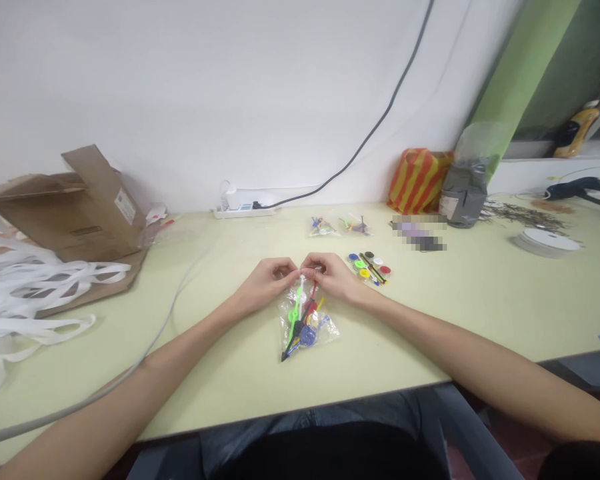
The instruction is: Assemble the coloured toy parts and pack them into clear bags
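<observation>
A small clear plastic bag (pixel 305 327) lies on the pale green table (pixel 230 360), filled with coloured plastic sticks and round discs. My left hand (pixel 267 280) and my right hand (pixel 330 275) meet at the bag's top edge, fingers pinched closed on it. A loose heap of coloured discs and sticks (pixel 370 267) lies just right of my right hand. Two more filled little bags (pixel 337 227) rest further back.
An open cardboard box (pixel 75 207) and white straps (pixel 25 293) crowd the left. A grey cable (pixel 145 347) crosses the table. A power strip (pixel 243 203) sits by the wall. At the right stand a striped bag (pixel 417 177), a grey pouch (pixel 463 190) and a white roll (pixel 545 240).
</observation>
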`<state>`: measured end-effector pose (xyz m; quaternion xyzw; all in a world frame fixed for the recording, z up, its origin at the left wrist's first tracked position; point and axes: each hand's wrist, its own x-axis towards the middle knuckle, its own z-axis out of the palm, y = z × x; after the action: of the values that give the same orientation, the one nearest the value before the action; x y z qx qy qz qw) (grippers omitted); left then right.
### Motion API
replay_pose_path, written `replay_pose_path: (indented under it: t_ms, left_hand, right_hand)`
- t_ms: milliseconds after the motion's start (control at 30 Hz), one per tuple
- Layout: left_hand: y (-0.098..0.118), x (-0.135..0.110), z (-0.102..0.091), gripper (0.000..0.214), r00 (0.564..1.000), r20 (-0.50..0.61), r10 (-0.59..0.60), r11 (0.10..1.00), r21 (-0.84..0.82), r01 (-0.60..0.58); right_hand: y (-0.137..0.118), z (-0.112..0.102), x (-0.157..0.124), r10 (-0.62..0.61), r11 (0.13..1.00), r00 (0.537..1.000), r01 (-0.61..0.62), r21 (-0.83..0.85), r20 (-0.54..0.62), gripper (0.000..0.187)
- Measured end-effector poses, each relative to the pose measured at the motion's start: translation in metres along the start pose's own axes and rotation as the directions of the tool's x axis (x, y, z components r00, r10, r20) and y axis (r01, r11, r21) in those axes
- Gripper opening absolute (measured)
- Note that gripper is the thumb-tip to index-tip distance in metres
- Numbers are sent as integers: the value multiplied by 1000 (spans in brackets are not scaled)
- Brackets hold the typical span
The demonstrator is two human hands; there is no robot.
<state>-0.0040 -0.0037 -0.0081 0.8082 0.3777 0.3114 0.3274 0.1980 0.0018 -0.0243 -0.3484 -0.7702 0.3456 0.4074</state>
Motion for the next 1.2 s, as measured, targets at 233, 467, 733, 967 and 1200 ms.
replay_pose_path:
  t_ms: [233,467,733,967,1200]
  left_hand:
    - [2,0,0,27,1000,4,-4,1000,18,4]
    - [1,0,0,29,999,23,-26,999,-32,27]
    - [2,3,-1,31,998,4,-56,996,-64,56]
    - [-6,6,-7,32,995,-55,-86,993,-83,82]
    - [-21,9,-18,33,963,-223,-152,985,-117,129]
  right_hand:
    - [-1,-2,0,-8,1000,1000,8,-20,22,11]
    - [1,-1,0,10,1000,1000,-10,20,25,13]
    - [2,-2,2,52,999,999,-52,0,10,13]
    - [9,-9,6,88,996,996,-88,-2,-13,13]
    - [10,-20,37,-49,960,995,25,-280,-81,14]
